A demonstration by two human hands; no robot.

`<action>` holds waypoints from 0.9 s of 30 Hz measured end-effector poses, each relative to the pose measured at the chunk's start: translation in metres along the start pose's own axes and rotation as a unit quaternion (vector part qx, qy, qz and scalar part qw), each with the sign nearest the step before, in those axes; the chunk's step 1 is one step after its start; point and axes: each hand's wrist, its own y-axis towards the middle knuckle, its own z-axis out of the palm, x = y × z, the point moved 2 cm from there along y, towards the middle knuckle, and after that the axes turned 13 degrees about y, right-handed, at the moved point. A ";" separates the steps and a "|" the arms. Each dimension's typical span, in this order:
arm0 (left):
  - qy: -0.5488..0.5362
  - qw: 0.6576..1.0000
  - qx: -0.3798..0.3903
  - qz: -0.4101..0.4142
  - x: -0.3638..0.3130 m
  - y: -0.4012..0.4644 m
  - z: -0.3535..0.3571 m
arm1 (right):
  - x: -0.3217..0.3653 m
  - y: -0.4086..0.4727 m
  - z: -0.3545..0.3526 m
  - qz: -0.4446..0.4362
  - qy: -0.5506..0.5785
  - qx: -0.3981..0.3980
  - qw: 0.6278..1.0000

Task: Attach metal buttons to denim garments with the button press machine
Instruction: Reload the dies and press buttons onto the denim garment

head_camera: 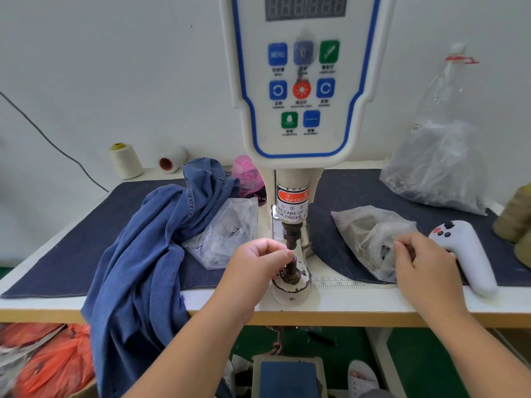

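The white button press machine [301, 133] stands at the table's middle, its dark punch [290, 239] above the round lower die [291, 280]. My left hand [258, 262] is at the die, fingers curled, fingertips pinched right next to the punch; what they hold is hidden. My right hand [419, 262] reaches into a clear plastic bag [370, 239] of metal parts, fingers curled inside its opening. A blue denim garment [149, 248] lies heaped on the left and hangs over the table's front edge. A second clear bag [227, 234] of parts lies left of the machine.
A white handheld controller [465, 254] lies at the right. A large tied plastic bag [442, 156] stands behind it. Two thread cones [126, 160] sit at the back left. A dark mat [57, 254] covers the table. A foot pedal [288, 374] and orange bags [54, 360] lie below.
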 end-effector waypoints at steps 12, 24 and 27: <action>-0.059 0.995 0.020 -0.082 0.004 0.008 -0.001 | 0.001 -0.001 0.000 -0.005 0.000 0.002 1.000; 0.025 0.997 -0.051 0.050 -0.003 -0.019 -0.010 | 0.059 -0.059 0.011 -0.223 0.107 0.010 0.969; 0.067 0.994 0.032 0.078 -0.008 -0.039 0.002 | 0.082 -0.078 0.028 -0.276 0.144 0.041 0.949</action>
